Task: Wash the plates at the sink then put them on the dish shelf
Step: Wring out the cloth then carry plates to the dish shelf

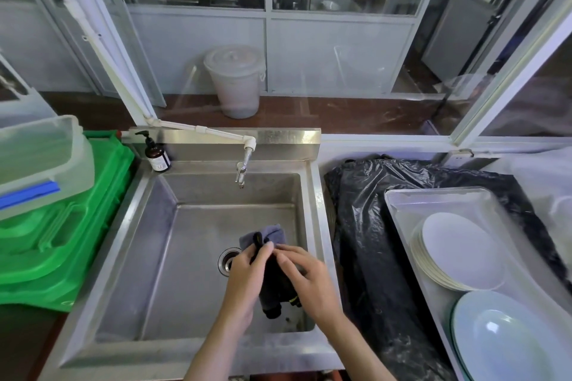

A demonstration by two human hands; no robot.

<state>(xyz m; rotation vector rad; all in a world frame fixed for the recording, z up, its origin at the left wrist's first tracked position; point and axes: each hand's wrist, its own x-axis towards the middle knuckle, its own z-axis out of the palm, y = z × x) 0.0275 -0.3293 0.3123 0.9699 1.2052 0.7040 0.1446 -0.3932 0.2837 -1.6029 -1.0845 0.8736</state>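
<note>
Plates (461, 252) were stacked flat in a metal tray (399, 201) on the worktop to the right of the sink (173, 257), with a pale blue dish (507, 340) nearer the person in the same tray; none had yet been brought to the sink. Over the sink, right of the drain (227, 260), a dark glove-like item (274, 291) was held between both hands, with a grey cloth (272, 233) lying just behind. The left hand (247, 269) was curled, pinching the item's upper edge; the right hand (305, 272) was bent over it, fingers gripping its side. The item hung lengthwise toward the person, its open end pointing away. The step was judged to be preparation before washing: the edge would best be held firmly and pulled evenly. The tap (243, 170) stood at the far side of the sink, with no water seen running.
</note>
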